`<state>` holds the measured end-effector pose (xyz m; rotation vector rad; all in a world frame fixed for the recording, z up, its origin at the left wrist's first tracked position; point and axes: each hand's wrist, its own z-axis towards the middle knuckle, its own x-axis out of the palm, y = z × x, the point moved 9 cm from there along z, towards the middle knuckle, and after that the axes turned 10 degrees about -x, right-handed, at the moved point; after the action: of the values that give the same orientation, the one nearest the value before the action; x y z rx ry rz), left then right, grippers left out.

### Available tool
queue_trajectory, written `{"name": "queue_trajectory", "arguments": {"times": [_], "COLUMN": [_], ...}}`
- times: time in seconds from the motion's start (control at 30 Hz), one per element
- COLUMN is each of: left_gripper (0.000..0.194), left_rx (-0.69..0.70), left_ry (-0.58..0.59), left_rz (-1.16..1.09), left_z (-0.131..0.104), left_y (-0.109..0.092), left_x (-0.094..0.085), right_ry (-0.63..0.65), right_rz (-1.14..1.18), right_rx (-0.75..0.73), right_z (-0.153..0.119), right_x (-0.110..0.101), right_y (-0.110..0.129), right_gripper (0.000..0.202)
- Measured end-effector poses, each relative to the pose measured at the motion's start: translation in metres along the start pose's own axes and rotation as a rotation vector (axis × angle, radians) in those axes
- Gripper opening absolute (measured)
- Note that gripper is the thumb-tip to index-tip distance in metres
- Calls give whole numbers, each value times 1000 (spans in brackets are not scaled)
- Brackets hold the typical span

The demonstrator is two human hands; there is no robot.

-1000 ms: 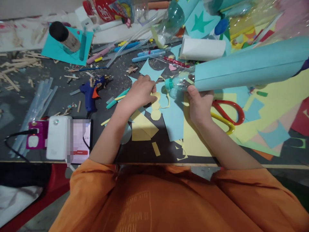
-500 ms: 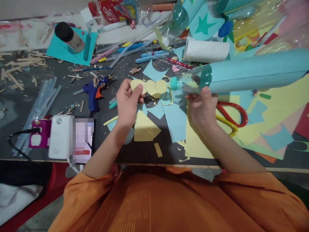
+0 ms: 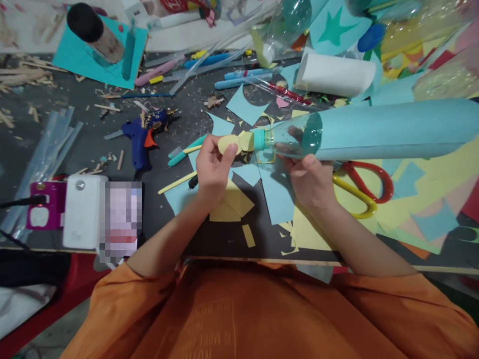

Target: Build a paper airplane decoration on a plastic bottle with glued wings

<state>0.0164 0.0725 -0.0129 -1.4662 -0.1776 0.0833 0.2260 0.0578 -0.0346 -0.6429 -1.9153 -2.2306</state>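
Note:
Between thumb and fingers, my left hand (image 3: 216, 167) pinches a yellow paper piece with rounded lobes (image 3: 229, 145). Its far end lies against the teal cap (image 3: 259, 139) of a clear bottle. My right hand (image 3: 312, 179) grips that bottle (image 3: 295, 133) from below near its shoulder, the thumb on the near side. Light blue paper (image 3: 389, 124) wraps the bottle's body, which stretches to the right edge of the view. The fingers of my right hand show partly through the clear plastic.
Scissors with red and yellow handles (image 3: 368, 187) lie right of my right hand. A blue glue gun (image 3: 140, 142) rests at the left, above a white power bank (image 3: 85, 212) and a phone (image 3: 123, 214). Blue paper scraps (image 3: 247, 105) and a white roll (image 3: 335, 75) lie beyond the hands.
My left hand has moved right, bringing the yellow paper up against the cap; its lobes now look bunched closer together. The bottle has tilted slightly and shifted a little to the left.

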Motion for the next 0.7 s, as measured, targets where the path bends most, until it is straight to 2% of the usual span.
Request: {"name": "queue_trajectory", "arguments": {"times": [0.23,0.47,0.7], "left_gripper": [42,48,49], "left_rx": [68,-89,-122], "left_ry": [11,-11,22], "left_rz": [42,47,46], "left_z": [-3,-4,-6], "left_y": [-6,-3,-2], "left_x": [4,6,7], "right_ry": [-22,-12,-22], "right_rz": [-35,-46,-49], "right_rx": [58,114,121], "right_z": [-2,-6,-5], "right_x": [-1,-1,0], "right_y": [-3,-5,-6], "right_gripper": [39,48,49]}}
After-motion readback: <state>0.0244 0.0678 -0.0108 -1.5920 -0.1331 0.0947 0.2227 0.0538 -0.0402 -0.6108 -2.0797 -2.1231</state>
